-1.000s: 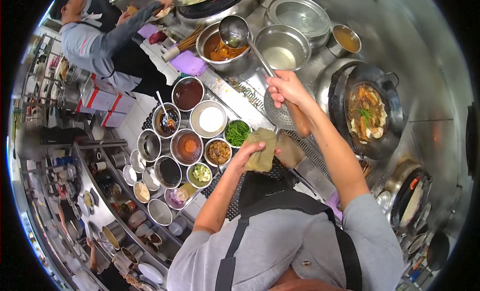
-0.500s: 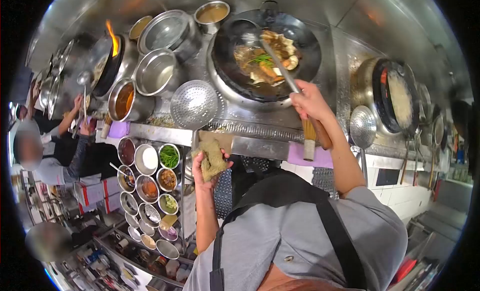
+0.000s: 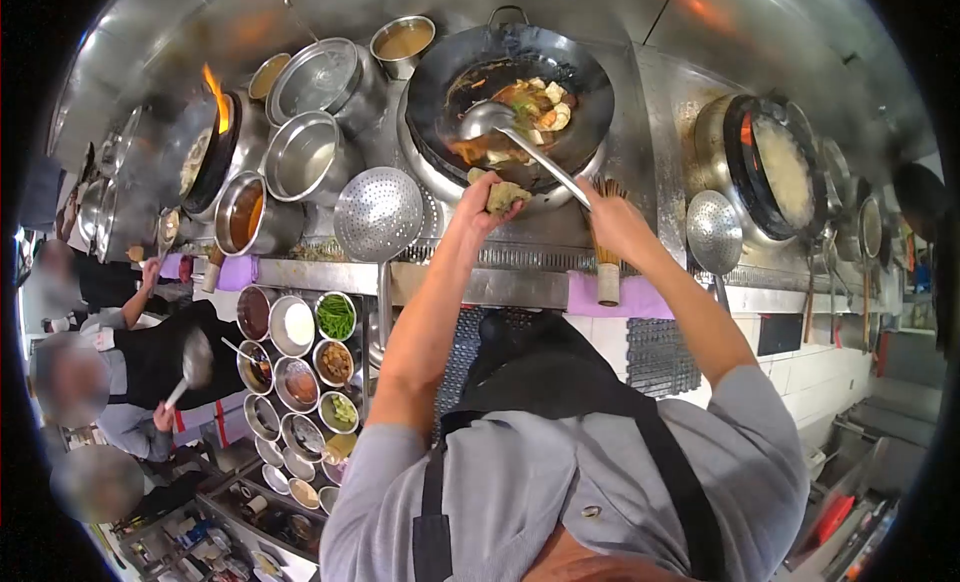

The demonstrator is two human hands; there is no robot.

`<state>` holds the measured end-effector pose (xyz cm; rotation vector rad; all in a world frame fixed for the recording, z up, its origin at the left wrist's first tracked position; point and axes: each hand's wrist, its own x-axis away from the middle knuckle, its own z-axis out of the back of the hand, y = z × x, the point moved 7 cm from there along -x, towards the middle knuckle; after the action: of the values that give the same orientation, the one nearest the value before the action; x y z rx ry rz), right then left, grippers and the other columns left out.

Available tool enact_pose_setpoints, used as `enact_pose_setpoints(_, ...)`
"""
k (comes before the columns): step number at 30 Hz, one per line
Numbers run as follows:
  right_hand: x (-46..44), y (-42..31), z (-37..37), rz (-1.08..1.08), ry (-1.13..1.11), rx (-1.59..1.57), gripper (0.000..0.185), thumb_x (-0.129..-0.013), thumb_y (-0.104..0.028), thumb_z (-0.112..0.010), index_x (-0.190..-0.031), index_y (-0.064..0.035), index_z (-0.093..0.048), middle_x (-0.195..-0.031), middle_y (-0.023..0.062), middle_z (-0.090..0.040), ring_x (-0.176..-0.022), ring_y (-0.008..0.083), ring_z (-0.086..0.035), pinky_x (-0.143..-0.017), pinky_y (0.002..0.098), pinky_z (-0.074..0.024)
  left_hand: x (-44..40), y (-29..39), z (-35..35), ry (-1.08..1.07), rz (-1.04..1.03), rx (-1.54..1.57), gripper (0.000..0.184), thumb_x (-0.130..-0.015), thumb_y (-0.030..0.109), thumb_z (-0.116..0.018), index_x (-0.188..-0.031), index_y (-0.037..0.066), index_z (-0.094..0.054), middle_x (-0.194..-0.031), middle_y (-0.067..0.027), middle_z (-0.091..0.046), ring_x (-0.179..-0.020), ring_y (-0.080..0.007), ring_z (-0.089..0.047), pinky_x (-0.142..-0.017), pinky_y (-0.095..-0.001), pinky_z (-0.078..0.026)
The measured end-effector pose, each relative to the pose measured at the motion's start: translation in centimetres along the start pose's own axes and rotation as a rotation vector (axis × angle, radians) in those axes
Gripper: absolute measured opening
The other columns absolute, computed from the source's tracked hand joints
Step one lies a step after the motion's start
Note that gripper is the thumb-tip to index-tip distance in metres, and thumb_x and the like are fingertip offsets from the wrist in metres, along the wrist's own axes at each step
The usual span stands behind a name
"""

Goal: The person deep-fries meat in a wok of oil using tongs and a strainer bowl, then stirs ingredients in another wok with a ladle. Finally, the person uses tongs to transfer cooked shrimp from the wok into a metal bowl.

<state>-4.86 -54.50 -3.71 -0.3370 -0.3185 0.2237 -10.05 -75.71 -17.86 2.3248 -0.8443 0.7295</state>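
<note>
Steel counter [image 3: 655,142] is stretching around the wok [image 3: 438,87].
I am watching my right hand [image 3: 613,222] gripping the ladle [image 3: 540,159], its bowl [image 3: 486,119] sitting in the wok's food [image 3: 546,110], while my left hand [image 3: 486,206] is clutching a cloth [image 3: 510,196] beside the wok's near side.

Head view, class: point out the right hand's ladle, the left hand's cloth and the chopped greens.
Ladle [image 3: 487,120]: head view, on its bowl.
Cloth [image 3: 509,196]: head view, on its middle.
Chopped greens [image 3: 336,317]: head view, mid-heap.

Ladle [image 3: 487,120] amid food [image 3: 552,115] in wok [image 3: 436,85]
</note>
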Motion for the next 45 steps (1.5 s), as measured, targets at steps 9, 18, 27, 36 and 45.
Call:
enact_pose_setpoints(9,13.0,-2.5,2.4,0.087,0.013,-0.448,0.062,-0.09,-0.011,-0.057,-0.148,-0.0008,-0.04,-0.113,0.0316,-0.065,-0.097,0.0459,-0.066,-0.088,0.0454,-0.0514,7.4,-1.1,-2.1,-0.017,-0.011,0.039,0.02,-0.092,0.017,-0.056,-0.106,0.003,-0.053,-0.101,-0.0163,-0.061,-0.086,-0.0286,-0.062,-0.061,-0.0385,-0.057)
enact_pose_setpoints(18,6.5,-2.4,-2.4,-0.145,0.085,-0.229,0.061,-0.091,-0.008,-0.059,-0.146,0.0051,-0.038,-0.107,0.0352,-0.063,-0.092,0.0509,-0.064,-0.084,0.0506,-0.0507,8.8,-7.3,7.8,-0.055,-0.219,-0.194,0.035,-0.093,0.017,-0.054,-0.122,-0.002,-0.054,-0.118,-0.0216,-0.064,-0.102,-0.0401,-0.068,-0.079,-0.0474,-0.061)
enact_pose_setpoints(27,12.6,-3.5,3.2,-0.05,-0.092,-0.453,0.062,-0.092,-0.015,-0.061,-0.148,0.0008,-0.04,-0.112,0.0304,-0.066,-0.098,0.0408,-0.068,-0.087,0.0457,-0.0514,9.8,-2.7,-0.5,0.017,-0.07,-0.038,0.026,-0.088,0.014,-0.058,-0.109,0.0,-0.052,-0.107,-0.0211,-0.064,-0.091,-0.0311,-0.066,-0.061,-0.0372,-0.058)
enact_pose_setpoints(36,4.4,-0.7,-2.3,-0.051,0.141,-0.215,0.063,-0.09,-0.01,-0.062,-0.145,0.0072,-0.037,-0.097,0.0349,-0.065,-0.083,0.0497,-0.064,-0.078,0.0525,-0.0509,6.1,-7.6,6.3,-0.099,-0.214,-0.163,0.038,-0.092,0.018,-0.053,-0.122,-0.005,-0.051,-0.111,-0.0231,-0.063,-0.102,-0.0381,-0.067,-0.076,-0.0436,-0.061)
enact_pose_setpoints(45,12.1,-0.5,1.9,-0.137,-0.066,-0.692,0.059,-0.091,-0.013,-0.064,-0.146,-0.0031,-0.046,-0.105,0.0254,-0.069,-0.09,0.035,-0.069,-0.077,0.0431,-0.0514,6.8,-3.4,1.8,0.006,-0.215,-0.147,0.02,-0.09,0.015,-0.057,-0.106,0.005,-0.053,-0.112,-0.0189,-0.065,-0.1,-0.0367,-0.068,-0.077,-0.0463,-0.059)
